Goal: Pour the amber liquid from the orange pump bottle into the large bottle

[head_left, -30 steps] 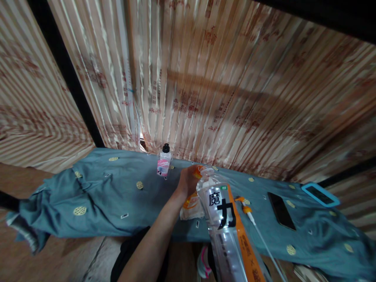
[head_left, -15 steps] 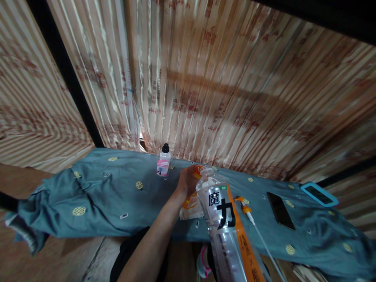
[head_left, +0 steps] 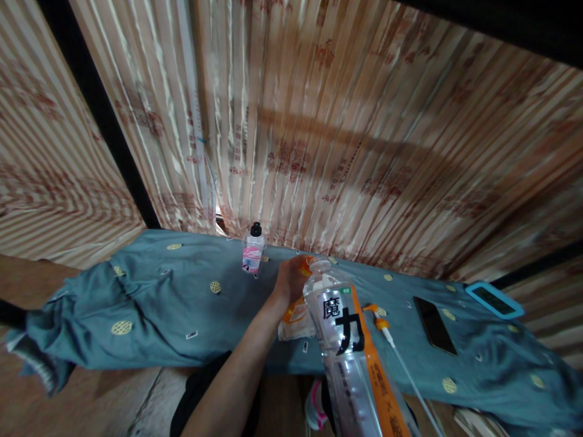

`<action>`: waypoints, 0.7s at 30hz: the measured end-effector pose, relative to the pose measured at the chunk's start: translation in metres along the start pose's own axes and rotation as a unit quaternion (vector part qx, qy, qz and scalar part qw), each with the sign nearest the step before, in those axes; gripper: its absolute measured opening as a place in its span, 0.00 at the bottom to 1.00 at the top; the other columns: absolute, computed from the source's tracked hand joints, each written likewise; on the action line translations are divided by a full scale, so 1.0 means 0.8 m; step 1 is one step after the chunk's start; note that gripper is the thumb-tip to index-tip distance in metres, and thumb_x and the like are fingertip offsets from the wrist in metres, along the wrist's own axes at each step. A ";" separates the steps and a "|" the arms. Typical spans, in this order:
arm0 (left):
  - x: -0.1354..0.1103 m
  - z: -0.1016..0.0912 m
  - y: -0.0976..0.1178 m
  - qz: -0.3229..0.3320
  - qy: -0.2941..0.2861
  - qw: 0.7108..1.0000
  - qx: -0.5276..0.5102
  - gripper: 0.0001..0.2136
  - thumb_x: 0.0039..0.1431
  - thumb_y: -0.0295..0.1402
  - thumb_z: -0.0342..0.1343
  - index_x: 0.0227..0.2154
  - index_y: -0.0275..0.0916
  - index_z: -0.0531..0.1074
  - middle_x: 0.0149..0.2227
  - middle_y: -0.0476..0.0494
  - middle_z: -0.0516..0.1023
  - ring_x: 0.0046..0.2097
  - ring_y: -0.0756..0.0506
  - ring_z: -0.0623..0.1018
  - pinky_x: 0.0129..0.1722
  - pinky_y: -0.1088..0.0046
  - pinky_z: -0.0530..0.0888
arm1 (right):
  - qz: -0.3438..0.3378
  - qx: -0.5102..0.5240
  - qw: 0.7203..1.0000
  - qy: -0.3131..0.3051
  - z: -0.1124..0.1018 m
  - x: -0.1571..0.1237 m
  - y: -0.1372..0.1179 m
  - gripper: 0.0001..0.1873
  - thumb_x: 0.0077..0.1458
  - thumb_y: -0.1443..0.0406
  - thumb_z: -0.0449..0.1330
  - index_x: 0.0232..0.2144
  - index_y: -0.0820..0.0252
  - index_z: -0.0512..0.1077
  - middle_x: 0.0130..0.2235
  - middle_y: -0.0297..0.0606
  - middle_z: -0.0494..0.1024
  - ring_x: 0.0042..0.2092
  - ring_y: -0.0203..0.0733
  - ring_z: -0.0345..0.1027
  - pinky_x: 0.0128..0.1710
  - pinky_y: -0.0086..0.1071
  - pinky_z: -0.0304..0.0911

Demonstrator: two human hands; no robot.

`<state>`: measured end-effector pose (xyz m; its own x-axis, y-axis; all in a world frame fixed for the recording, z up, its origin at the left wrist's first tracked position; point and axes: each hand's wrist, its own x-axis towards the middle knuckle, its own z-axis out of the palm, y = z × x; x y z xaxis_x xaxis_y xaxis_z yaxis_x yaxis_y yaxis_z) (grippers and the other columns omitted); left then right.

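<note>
My left hand reaches out over the teal cloth, its fingers curled round a small orange object whose shape I cannot make out. Just below the hand lies an orange-and-white packet. A large clear plastic bottle with an orange label and black characters rises tilted from the bottom edge, its open neck right beside my left hand. My right hand is out of view, and what holds the bottle is hidden below the frame.
A small bottle with a black cap and pink label stands at the far edge. A white cable with an orange plug, a black phone and a blue-cased device lie to the right. A striped curtain hangs behind.
</note>
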<state>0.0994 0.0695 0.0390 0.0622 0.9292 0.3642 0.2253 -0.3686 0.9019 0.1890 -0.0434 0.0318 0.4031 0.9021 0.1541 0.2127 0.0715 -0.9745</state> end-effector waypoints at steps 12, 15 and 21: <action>0.000 -0.002 0.006 0.008 -0.006 1.000 0.003 0.08 0.51 0.36 0.62 0.27 0.36 0.80 0.30 0.42 0.84 0.35 0.40 0.82 0.36 0.69 0.77 | 0.004 0.011 1.000 -0.024 -0.035 -0.007 0.013 0.17 0.63 0.57 0.59 0.51 0.59 0.72 0.47 0.39 0.79 0.45 0.44 0.77 0.41 0.39 0.76; 0.000 0.000 0.002 0.009 -0.001 1.000 -0.001 0.08 0.51 0.36 0.62 0.29 0.36 0.80 0.31 0.43 0.84 0.35 0.41 0.82 0.37 0.69 0.77 | 0.006 0.022 0.999 -0.046 -0.032 -0.003 0.012 0.17 0.62 0.58 0.59 0.50 0.59 0.72 0.48 0.40 0.79 0.45 0.44 0.77 0.41 0.39 0.76; 0.000 0.001 -0.006 0.012 -0.005 1.000 -0.012 0.10 0.51 0.37 0.62 0.30 0.35 0.81 0.33 0.40 0.85 0.36 0.40 0.82 0.36 0.68 0.77 | 0.009 0.051 0.996 -0.072 -0.022 0.000 0.009 0.18 0.60 0.60 0.62 0.51 0.59 0.72 0.48 0.39 0.81 0.44 0.45 0.79 0.39 0.37 0.77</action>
<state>0.0994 0.0709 0.0346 0.0772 0.9205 0.3829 0.1995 -0.3906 0.8987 0.2064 -0.0507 0.0276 0.2724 0.9549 0.1186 0.1117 0.0910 -0.9896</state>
